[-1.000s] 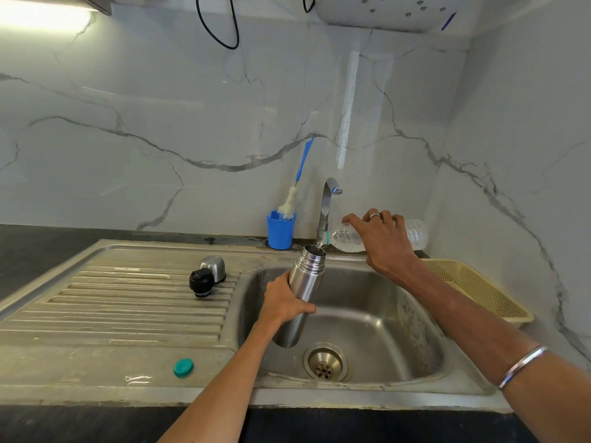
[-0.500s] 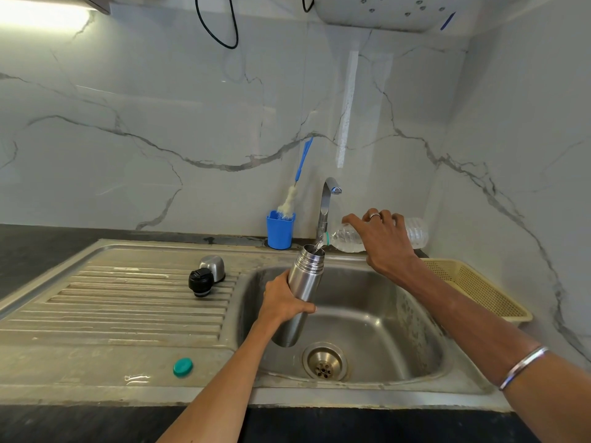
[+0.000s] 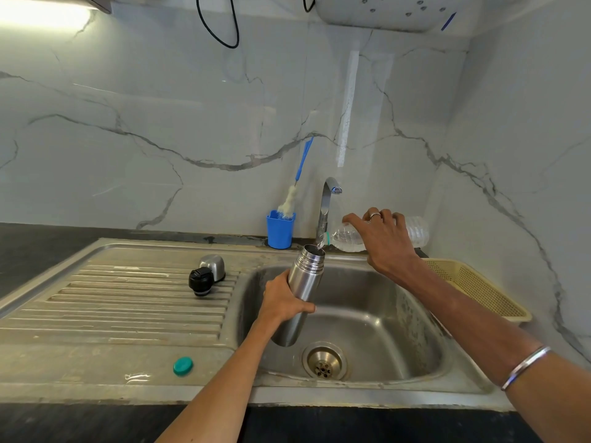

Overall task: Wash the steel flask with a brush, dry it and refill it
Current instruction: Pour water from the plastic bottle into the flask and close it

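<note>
On the far left, the ribbed steel draining board (image 3: 112, 302) is lying beside the sink basin. A small teal bottle cap (image 3: 183, 366) is lying on the flat front edge of the board. Further back on the ribs, the black stopper (image 3: 200, 282) and the steel cup lid (image 3: 212, 263) are resting, and they are touching each other.

Behind the sink, a blue cup (image 3: 279, 229) is standing against the marble wall, and the bottle brush (image 3: 295, 183) with the blue handle is leaning inside it, bristles down.

The left hand (image 3: 281, 303) is gripping the steel flask (image 3: 302, 287) around its middle, with the fingers curled around the body. The flask is open at the top, tilted a little to the right, and it is being held above the sink basin (image 3: 377, 318), not touching the bottom. The drain (image 3: 324, 360) is just below and right of the flask.

The chrome tap (image 3: 327, 206) is standing behind the flask mouth. The right hand (image 3: 385, 238) is holding a clear plastic water bottle (image 3: 350, 239) from above, with the fingers wrapped over it. The bottle is lying almost horizontal, its neck is just at the flask mouth, and a thin stream of water is going into the flask. A ring is on 1 finger and a metal bangle (image 3: 524, 367) is on the right wrist.

At the far right, a yellow plastic basket (image 3: 479, 289) is sitting on the counter beside the basin.
</note>
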